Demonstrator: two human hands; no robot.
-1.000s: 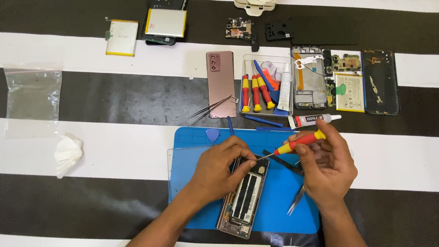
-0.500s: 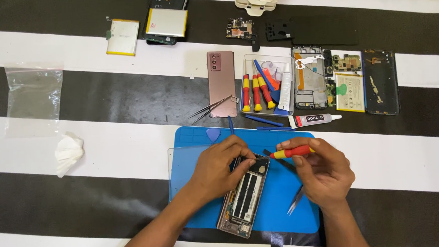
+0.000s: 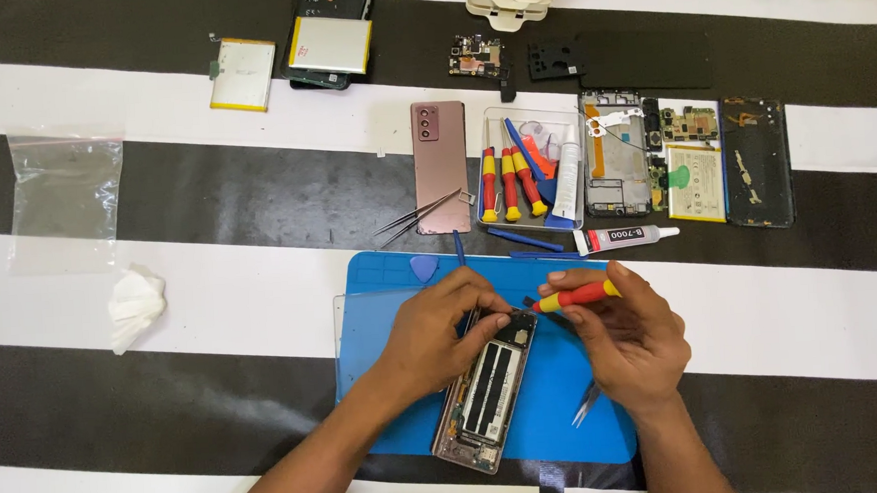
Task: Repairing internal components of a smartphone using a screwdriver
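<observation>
A: Why is the left hand [image 3: 441,334] spread over the phone [image 3: 488,386]?

B: It presses the opened phone flat on the blue mat [image 3: 383,329], lower centre, pinning it steady.

A: And the right hand [image 3: 631,338]?

B: Closed on a red-yellow screwdriver [image 3: 578,295], held level, tip toward the phone's top edge. Spare drivers sit in the tray [image 3: 530,177] above, within reach.

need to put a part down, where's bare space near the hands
Free: the striped cloth between the white tissue and the blue mat, and the stretch right of the right hand. Crowded: above the mat, where tweezers, the screwdriver tray and the glue tube lie.
</observation>
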